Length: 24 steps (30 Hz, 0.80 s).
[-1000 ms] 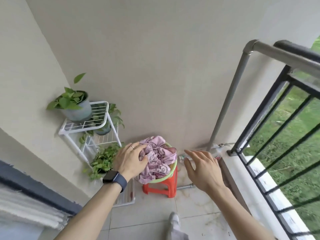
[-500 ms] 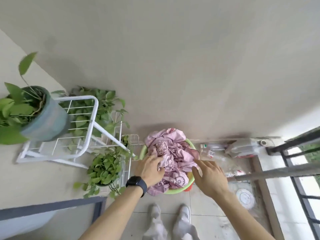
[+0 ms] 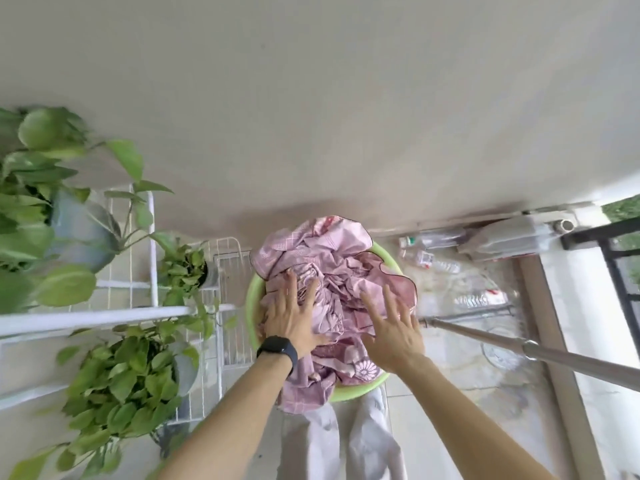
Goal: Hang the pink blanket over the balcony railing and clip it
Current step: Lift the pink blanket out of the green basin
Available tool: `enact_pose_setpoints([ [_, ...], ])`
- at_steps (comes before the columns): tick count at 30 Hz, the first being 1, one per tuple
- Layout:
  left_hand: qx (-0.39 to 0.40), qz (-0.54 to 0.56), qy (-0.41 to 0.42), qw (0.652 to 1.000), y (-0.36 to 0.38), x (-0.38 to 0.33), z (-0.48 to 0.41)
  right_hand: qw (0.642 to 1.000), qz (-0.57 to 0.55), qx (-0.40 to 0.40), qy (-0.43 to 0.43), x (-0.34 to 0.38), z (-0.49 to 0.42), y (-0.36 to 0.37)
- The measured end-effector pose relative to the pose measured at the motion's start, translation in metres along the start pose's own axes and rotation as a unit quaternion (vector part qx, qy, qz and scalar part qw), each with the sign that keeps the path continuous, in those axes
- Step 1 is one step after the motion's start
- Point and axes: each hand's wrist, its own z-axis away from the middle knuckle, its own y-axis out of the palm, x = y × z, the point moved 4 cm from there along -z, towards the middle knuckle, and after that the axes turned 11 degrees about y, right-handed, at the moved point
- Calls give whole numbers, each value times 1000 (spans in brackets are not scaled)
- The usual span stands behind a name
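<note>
The pink blanket [image 3: 332, 268] lies crumpled in a light green basin [image 3: 360, 389] right below me, one corner hanging over the near rim. My left hand [image 3: 294, 317], with a black watch on the wrist, lies flat on the left side of the cloth, fingers spread. My right hand [image 3: 394, 330] rests on the right side of the pile with fingers apart. Neither hand has closed on the fabric. The balcony railing [image 3: 620, 268] shows as dark bars at the far right edge. No clips are visible.
A white wire plant rack [image 3: 152, 258] with several potted green plants [image 3: 124, 375] stands close on the left. Plastic bottles [image 3: 429, 251] lie on the floor along the wall to the right. A grey metal pole [image 3: 540, 355] slants across the right side.
The view has tilted down and closer over the basin. Both hands have come down onto the blanket; the right hand moved left from beside the basin onto the cloth.
</note>
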Motion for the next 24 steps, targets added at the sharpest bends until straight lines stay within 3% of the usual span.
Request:
enact_pose_setpoints([
  [5,-28,-75,89,993,7,7,-27,997,-18,63,44,-1,-20,36],
  [10,-86,25,101,991,-46,15,8,990,-121,27,73,0,15,5],
  [15,-178,178,129,959,-153,-5,88,983,-171,-50,37,7,99,-81],
  [20,-266,252,219,904,-290,-36,173,965,-237,-115,-2,23,204,-173],
  [24,-322,250,264,874,-382,-55,227,918,-358,-156,-69,27,286,-233],
])
